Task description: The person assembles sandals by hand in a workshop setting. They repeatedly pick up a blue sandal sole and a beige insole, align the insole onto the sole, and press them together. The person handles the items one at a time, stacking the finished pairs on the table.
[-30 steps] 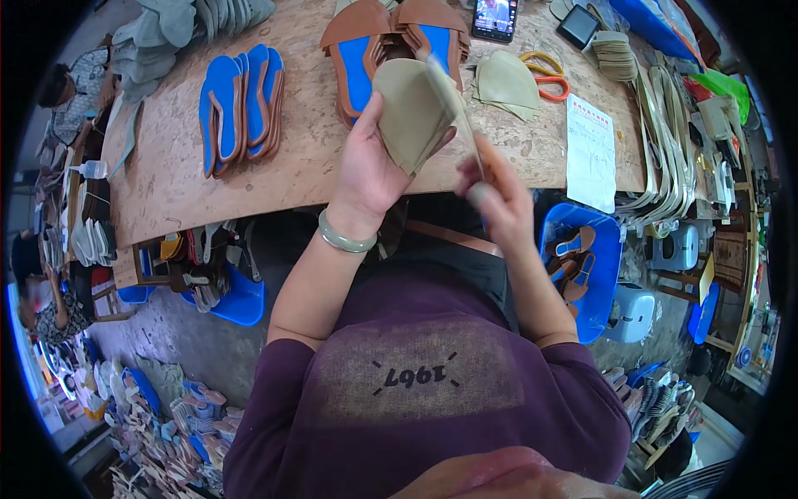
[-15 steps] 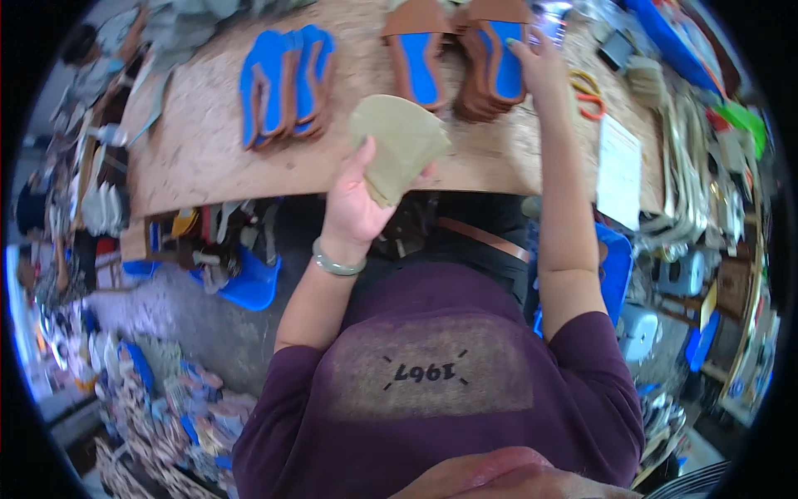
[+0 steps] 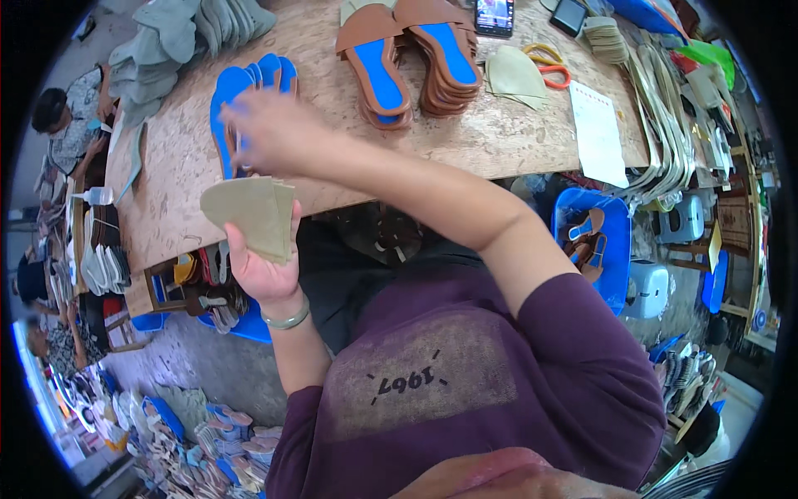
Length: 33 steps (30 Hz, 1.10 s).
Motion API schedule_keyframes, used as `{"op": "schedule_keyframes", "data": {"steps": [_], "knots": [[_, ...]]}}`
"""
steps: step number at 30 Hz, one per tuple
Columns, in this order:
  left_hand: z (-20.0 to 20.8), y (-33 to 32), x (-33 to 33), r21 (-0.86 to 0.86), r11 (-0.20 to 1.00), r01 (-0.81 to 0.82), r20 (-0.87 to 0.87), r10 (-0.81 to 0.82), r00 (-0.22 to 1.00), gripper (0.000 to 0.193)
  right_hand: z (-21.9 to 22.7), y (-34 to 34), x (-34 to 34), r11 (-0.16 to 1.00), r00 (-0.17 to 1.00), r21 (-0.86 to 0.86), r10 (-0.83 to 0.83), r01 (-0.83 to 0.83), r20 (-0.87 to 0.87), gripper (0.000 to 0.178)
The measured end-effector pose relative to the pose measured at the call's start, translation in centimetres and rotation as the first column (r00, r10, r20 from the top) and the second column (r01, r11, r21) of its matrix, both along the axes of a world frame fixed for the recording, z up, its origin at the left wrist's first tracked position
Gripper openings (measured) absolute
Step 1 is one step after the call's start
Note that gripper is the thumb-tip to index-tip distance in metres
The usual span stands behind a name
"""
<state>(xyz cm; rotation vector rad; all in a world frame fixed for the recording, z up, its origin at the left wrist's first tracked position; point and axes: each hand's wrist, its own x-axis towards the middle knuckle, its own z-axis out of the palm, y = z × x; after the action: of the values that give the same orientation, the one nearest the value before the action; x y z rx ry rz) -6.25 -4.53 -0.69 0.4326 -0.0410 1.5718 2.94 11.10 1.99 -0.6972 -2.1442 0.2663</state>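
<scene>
My left hand (image 3: 264,270) grips a small stack of thin beige, rounded pieces (image 3: 249,212) just off the table's front edge. Stretched leftward across the table, my right hand (image 3: 278,129) is smeared by motion, so its fingers cannot be read. It covers part of a row of brown soles with blue insoles (image 3: 270,68); whether it touches them is unclear. Farther right stand two stacks of sandals with brown straps and blue footbeds, a left stack (image 3: 378,71) and a right stack (image 3: 449,54). More beige pieces (image 3: 514,76) lie beside the right stack.
Scissors with yellow and orange handles (image 3: 544,65), a phone (image 3: 494,17) and a paper sheet (image 3: 598,137) lie on the table (image 3: 482,150). Grey-green pieces (image 3: 154,66) are heaped at far left. A blue bin (image 3: 592,204) with sandals stands below, at right. Other people are at left.
My right hand has swung left from the right sandal stack to the blue-topped soles. My left hand, still holding the beige stack, has shifted left and lower. The view has shifted too.
</scene>
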Motion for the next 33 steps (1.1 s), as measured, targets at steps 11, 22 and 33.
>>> {"op": "schedule_keyframes", "data": {"steps": [11, 22, 33], "knots": [[-2.1, -2.8, -1.9, -0.091, 0.994, -0.055, -0.061, 0.049, 0.997, 0.047, -5.8, -0.1, -7.4, 0.986, 0.898, 0.087, 0.091, -0.142, 0.43, 0.028], [-0.2, 1.0, 1.0, -0.212, 0.974, -0.083, -0.07, 0.069, 0.995, 0.049, 1.6, -1.7, 5.0, 0.692, 0.605, -0.424, 0.022, -0.584, -0.796, 0.032], [1.7, 5.0, 9.7, -0.213, 0.971, 0.111, -0.55, -0.213, 0.808, 0.042, -1.5, -13.0, 25.1, 0.705, 0.967, -0.708, -0.207, 0.043, -0.147, 0.066]]}}
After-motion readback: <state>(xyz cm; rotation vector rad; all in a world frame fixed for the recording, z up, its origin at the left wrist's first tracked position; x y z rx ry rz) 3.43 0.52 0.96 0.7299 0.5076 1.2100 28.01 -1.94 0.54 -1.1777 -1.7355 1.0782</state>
